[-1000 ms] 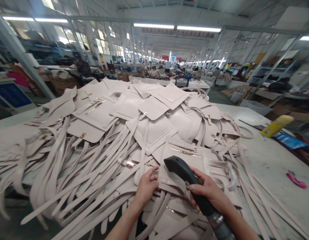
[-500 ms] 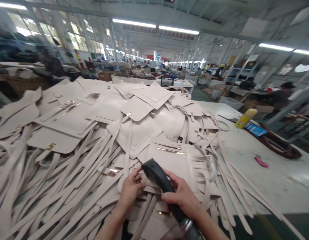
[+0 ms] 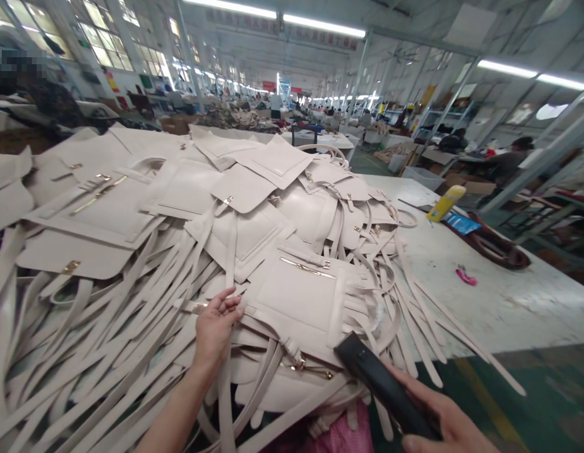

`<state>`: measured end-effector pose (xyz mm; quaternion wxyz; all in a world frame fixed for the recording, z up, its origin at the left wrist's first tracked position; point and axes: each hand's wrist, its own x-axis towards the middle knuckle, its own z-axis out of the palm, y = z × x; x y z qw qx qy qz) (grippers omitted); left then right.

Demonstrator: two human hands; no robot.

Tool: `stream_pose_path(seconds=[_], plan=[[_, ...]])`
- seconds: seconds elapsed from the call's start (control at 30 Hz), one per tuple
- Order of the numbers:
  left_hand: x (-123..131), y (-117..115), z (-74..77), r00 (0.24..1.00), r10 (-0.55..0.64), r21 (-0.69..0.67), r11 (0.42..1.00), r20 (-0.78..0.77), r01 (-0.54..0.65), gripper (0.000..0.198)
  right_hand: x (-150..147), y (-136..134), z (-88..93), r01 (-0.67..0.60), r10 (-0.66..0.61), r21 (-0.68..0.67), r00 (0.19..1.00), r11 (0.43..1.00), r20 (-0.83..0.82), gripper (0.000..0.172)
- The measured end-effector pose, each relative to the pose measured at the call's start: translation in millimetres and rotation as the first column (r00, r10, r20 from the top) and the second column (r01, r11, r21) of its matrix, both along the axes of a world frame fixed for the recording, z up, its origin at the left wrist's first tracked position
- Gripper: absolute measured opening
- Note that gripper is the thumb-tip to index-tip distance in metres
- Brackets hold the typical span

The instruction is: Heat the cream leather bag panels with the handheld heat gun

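A beige bag with a gold zipper and small buckle lies at the front of a heap of similar bag pieces. My left hand is closed at its left corner, the fingertips pinching the edge; a tiny dark tip shows beside them, too small to name. My right hand is wrapped round a black handheld tool with a blunt, angled head, its exact kind unclear. The head is by the bag's lower right corner; whether they touch I cannot tell. Beige straps hang below the bag.
Long loose straps spill over the front edge. On the white table to the right are a yellow canister, a dark brown coil and a small pink item. Other people sit at both sides farther back.
My right hand has moved the black tool away from my left hand, down and to the right. My left hand has shifted left and up to the bag's corner. The view has turned slightly right.
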<state>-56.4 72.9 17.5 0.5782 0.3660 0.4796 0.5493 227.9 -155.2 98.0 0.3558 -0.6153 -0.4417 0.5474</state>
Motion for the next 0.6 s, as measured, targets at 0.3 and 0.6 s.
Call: stream_pose_path(seconds=[0.3,0.6], plan=[[1,20,-6.3,0.998,0.035,0.071,0.997,-0.048,-0.031,0.057,-34,41,-11.3,-0.06,0.06,-0.009,0.994,0.998,0.09,0.073],[5,29,-16.2,0.999,0.019,0.084,0.996,-0.032,-0.016,0.056,1,28,27.6,-0.002,0.013,-0.078,0.99,0.997,0.14,0.072]])
